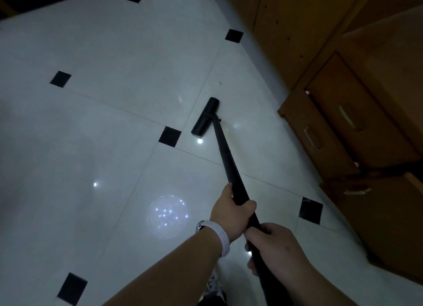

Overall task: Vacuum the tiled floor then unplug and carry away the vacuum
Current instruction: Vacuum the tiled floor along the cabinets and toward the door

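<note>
I count two hands, my left hand (231, 214) and my right hand (274, 247). One black vacuum wand (225, 154) with one floor head (205, 117). One white wristband (220, 236). Six small black floor tiles (169, 135). Three drawer handles (346, 117).

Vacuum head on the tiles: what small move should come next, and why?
Probably push the vacuum head forward along the tiled floor, beside the wooden cabinet. Both the left hand and right hand hold the wand, and the head rests on the tile with open floor ahead.
</note>
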Demonstrator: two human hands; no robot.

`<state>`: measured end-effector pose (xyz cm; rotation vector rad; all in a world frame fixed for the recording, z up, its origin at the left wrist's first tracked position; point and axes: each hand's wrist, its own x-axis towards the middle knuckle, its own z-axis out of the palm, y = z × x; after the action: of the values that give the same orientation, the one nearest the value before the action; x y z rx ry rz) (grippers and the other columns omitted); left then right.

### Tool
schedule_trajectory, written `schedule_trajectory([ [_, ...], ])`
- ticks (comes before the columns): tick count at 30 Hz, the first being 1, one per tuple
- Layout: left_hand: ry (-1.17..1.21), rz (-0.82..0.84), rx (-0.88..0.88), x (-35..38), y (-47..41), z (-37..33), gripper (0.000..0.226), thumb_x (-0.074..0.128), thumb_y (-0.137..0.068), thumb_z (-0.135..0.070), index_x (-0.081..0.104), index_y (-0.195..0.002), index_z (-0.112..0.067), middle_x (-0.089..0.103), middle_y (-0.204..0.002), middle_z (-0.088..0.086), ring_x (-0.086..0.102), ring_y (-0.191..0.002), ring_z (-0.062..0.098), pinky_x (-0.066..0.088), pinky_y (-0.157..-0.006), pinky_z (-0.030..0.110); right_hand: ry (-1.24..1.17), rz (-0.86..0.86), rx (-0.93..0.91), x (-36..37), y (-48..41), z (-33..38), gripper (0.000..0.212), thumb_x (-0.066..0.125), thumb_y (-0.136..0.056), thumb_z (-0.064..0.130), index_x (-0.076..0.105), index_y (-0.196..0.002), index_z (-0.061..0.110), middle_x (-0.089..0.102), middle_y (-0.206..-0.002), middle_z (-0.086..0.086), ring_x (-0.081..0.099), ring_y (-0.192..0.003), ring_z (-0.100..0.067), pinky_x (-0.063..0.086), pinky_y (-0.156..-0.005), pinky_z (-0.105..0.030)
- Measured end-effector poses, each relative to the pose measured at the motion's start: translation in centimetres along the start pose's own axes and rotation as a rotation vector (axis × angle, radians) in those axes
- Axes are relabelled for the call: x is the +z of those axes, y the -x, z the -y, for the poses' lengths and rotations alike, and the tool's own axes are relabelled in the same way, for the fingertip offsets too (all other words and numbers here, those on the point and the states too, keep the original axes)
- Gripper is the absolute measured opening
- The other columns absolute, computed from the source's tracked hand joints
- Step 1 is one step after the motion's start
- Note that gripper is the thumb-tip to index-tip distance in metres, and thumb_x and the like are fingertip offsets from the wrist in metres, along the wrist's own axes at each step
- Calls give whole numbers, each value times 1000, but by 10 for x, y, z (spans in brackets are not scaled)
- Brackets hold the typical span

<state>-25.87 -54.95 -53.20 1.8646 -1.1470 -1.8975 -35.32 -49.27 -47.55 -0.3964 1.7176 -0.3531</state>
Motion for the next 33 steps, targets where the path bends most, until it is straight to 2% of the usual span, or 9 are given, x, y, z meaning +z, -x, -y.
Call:
schedule_trajectory([
  [6, 34, -19, -8, -38, -31, -19, 74, 64, -88, -26, 25, -151, -22, 61, -116, 0, 61, -95, 13, 46, -70, 14, 6, 1, 19, 25, -19, 44, 22, 61, -83, 15, 65, -68, -1, 66, -56, -19, 61, -48, -31, 47, -55, -37],
  [11, 76, -42, -7, -57, -54, -33, 77, 65, -87, -28, 23, -152, -24, 61, -122, 3, 63, -99, 15, 49, -75, 18, -30, 7, 28, 35, -37, 71, 24, 62, -85, 17, 68, -71, -3, 69, -60, -21, 60, -49, -29, 48, -56, -35],
  [14, 127, -58, -16, -59, -67, -42, 77, 66, -87, -29, 24, -151, -26, 62, -125, 5, 64, -100, 14, 49, -71, 14, -50, 3, 26, 33, -49, 84, 25, 63, -86, 16, 68, -70, -2, 69, -61, -21, 60, -49, -29, 49, -55, -35],
  [19, 183, -87, -18, -50, -89, -65, 76, 67, -87, -28, 26, -151, -25, 63, -122, 6, 64, -98, 13, 49, -65, 9, -64, 12, 11, 15, -66, 107, 25, 62, -87, 15, 69, -69, 0, 69, -60, -19, 61, -49, -27, 50, -55, -34],
  [23, 188, -98, -20, -37, -104, -90, 75, 67, -87, -27, 27, -151, -25, 64, -112, 2, 63, -86, 5, 49, -62, 9, -48, 41, -2, -9, -74, 129, 24, 60, -88, 16, 69, -74, -2, 68, -58, -17, 61, -48, -25, 50, -50, -30],
  [30, 66, -97, 13, -8, -140, -133, 77, 66, -87, -34, 24, -151, -25, 63, -120, 3, 64, -98, 15, 50, -77, 20, -30, 53, -27, -61, -104, 159, 26, 61, -90, 18, 69, -79, -4, 67, -59, -16, 59, -45, -22, 49, -46, -26],
  [33, 45, -101, 14, 5, -158, -149, 78, 66, -87, -34, 24, -152, -23, 62, -124, 5, 64, -101, 16, 50, -79, 21, -47, 62, -34, -79, -122, 170, 25, 61, -89, 18, 69, -78, -3, 68, -60, -15, 60, -48, -23, 49, -50, -29],
])
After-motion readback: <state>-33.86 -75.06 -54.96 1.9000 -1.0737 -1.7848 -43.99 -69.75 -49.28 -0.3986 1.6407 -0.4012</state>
